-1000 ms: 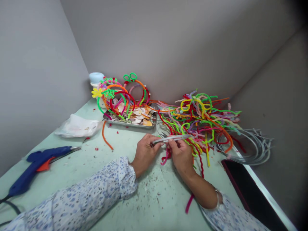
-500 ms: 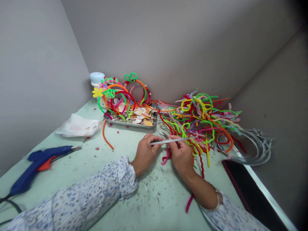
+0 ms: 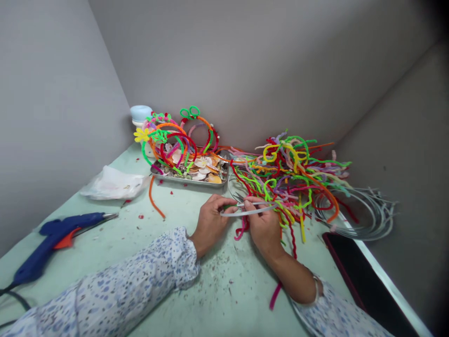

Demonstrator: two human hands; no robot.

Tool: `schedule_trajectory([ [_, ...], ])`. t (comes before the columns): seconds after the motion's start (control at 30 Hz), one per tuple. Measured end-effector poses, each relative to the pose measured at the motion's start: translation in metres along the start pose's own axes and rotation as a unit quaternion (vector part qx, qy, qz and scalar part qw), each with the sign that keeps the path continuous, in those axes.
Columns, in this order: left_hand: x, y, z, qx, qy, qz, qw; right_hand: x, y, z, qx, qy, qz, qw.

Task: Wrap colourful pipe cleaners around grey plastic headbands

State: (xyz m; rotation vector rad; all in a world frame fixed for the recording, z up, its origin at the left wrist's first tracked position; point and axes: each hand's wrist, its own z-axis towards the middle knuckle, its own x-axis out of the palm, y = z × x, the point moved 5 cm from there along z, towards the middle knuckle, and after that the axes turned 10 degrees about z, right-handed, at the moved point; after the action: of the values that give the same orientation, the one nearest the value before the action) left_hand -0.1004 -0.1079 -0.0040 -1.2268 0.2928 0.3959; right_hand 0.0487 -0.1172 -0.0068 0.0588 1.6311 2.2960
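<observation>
A thin pale grey band (image 3: pixel 249 212) is stretched between my hands near the middle of the table. My left hand (image 3: pixel 213 221) pinches its left end between thumb and fingers. Closed on its right part is my right hand (image 3: pixel 264 227), the thumb on top. The band now looks like a narrow curved loop. A bit of green shows at my left fingertips, too small to make out. Just beyond my fingers lie thin dark metal tips, partly hidden. The heap of coloured pipe cleaners (image 3: pixel 289 173) begins right behind my right hand.
A metal tray (image 3: pixel 196 181) of shells holds decorated headbands (image 3: pixel 182 135) at the back. To the left are a blue glue gun (image 3: pixel 59 234) and a plastic bag (image 3: pixel 114 183). On the right lie a bundle of grey bands (image 3: pixel 379 217) and a black phone (image 3: pixel 365 281).
The grey band has turned in my fingers: it looked like a nearly straight strip and now shows as a curved loop, its front edge lower. My hands have barely moved.
</observation>
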Motion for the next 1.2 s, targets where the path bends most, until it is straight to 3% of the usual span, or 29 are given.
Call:
schedule_trajectory([
  [0.27,0.002,0.003,-0.001,0.012,0.008,0.024,1.0,0.002,-0.001,-0.002,0.032,0.01,0.017,0.999],
  [0.57,0.005,0.005,-0.001,0.019,0.04,0.031,0.999,0.001,-0.002,-0.001,0.009,0.001,0.013,1.0],
  [0.9,0.008,0.013,-0.002,-0.003,0.033,0.022,0.999,0.001,-0.007,0.001,0.017,0.005,0.014,1.0],
  [1.2,0.011,0.014,-0.003,-0.007,0.083,-0.008,0.997,0.001,-0.003,-0.001,0.002,0.004,0.004,1.0],
])
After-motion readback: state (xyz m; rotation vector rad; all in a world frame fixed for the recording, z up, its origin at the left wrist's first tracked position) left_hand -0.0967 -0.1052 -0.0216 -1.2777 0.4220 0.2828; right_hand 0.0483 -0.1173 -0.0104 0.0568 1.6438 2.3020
